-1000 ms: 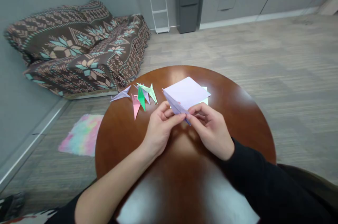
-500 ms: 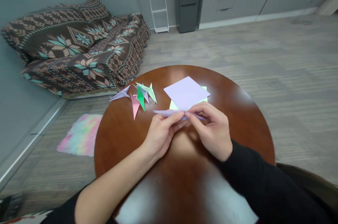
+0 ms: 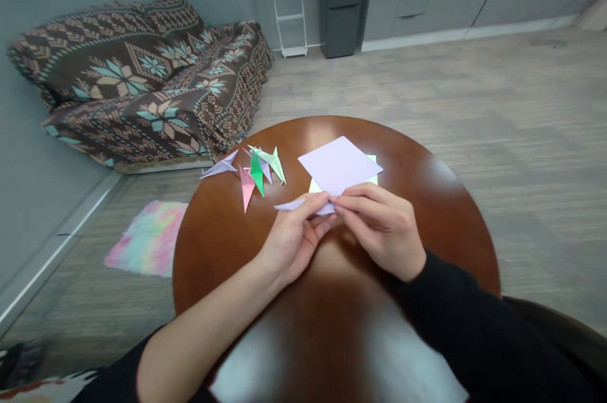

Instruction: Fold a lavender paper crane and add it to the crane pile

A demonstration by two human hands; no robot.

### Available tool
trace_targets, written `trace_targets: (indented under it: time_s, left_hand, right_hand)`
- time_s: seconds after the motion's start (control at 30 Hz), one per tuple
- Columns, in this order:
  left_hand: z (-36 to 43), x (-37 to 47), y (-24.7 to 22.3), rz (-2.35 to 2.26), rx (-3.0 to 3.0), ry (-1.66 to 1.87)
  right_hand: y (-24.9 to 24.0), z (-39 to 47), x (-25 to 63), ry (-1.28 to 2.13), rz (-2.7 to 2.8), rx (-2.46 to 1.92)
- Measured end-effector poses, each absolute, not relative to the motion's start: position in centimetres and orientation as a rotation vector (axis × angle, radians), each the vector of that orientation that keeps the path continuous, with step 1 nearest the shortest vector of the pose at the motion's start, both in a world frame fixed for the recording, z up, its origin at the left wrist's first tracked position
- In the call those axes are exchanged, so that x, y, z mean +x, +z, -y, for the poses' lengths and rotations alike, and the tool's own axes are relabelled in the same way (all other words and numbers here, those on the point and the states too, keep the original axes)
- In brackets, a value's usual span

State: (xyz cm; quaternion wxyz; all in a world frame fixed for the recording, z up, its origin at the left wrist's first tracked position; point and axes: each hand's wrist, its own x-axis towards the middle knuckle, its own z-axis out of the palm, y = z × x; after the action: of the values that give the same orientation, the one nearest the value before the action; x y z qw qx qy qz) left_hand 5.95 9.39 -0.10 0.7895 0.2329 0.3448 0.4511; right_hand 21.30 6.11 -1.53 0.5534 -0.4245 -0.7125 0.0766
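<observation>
My left hand (image 3: 296, 232) pinches a folded lilac origami paper (image 3: 290, 205) between thumb and fingers, and one pointed end sticks out to the left. My right hand (image 3: 384, 219) grips the same paper near its middle with thumb and fingertips, which hide part of the folds. Just beyond the hands lies a flat lilac sheet (image 3: 340, 161), set cornerwise over pale green paper (image 3: 372, 169). To the left rest several folded paper cranes: a lilac one (image 3: 222, 166), a pink one (image 3: 246, 186), a green one (image 3: 257, 173) and a pale green one (image 3: 275, 162).
Everything lies on a round brown wooden table (image 3: 213, 251). A sofa (image 3: 156, 86) under a patterned cover stands at the far left, with a pastel fluffy mat (image 3: 149, 238) on the floor. Grey cabinets (image 3: 436, 1) line the back wall.
The right end of the folded paper no longer sticks out past my right hand. My right fingers have closed in nearer the middle, and the left point has tilted slightly.
</observation>
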Motion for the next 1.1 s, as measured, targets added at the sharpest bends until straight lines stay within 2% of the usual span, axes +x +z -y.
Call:
trace_targets:
  time_s: [0.1, 0.3, 0.67, 1.1]
  left_hand:
    - [-9.29, 5.88, -0.24, -0.746, 0.549, 0.961]
    - [-9.30, 5.86, -0.24, -0.776, 0.575, 0.963]
    - [-9.45, 5.55, -0.20, -0.836, 0.623, 0.991]
    - [-9.43, 5.43, -0.64, -0.895, 0.968, 1.127]
  right_hand:
    - [-1.26, -6.00, 21.12, 0.355, 1.625, -1.034]
    - [-1.25, -6.14, 20.69, 1.000, 1.080, -1.057]
    - [-1.64, -6.40, 20.41, 1.259, 0.805, -0.930]
    - [-1.27, -6.15, 20.64, 1.329, 0.984, -0.983]
